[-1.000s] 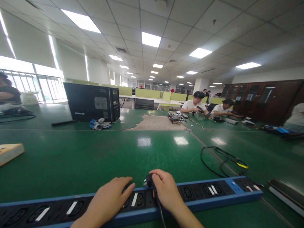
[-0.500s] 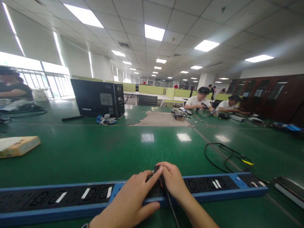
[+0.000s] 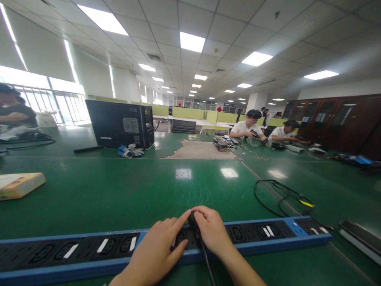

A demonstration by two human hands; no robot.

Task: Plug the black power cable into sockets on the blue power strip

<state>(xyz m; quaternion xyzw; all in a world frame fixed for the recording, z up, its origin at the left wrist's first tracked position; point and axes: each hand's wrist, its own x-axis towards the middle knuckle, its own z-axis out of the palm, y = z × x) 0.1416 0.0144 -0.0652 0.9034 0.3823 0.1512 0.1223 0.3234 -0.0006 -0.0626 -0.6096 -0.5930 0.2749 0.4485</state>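
Observation:
A long blue power strip (image 3: 262, 242) with black sockets lies across the green table (image 3: 125, 190) near me. My right hand (image 3: 210, 232) is closed around a black plug (image 3: 192, 219) sitting at a socket in the strip's middle; its cord (image 3: 206, 266) runs down toward me. My left hand (image 3: 160, 248) rests flat on the strip just left of the plug, its fingertips touching the plug and my right hand.
A black cable loop (image 3: 278, 196) lies right of centre. A black computer case (image 3: 120, 124) and gloves (image 3: 130, 151) stand at the back, a tan box (image 3: 19, 184) on the left, a dark bar (image 3: 360, 238) at right. Other people sit at the far right and far left.
My left hand slid right along the strip until it touched the plug. The right hand kept its hold on the plug. The view shifted slightly.

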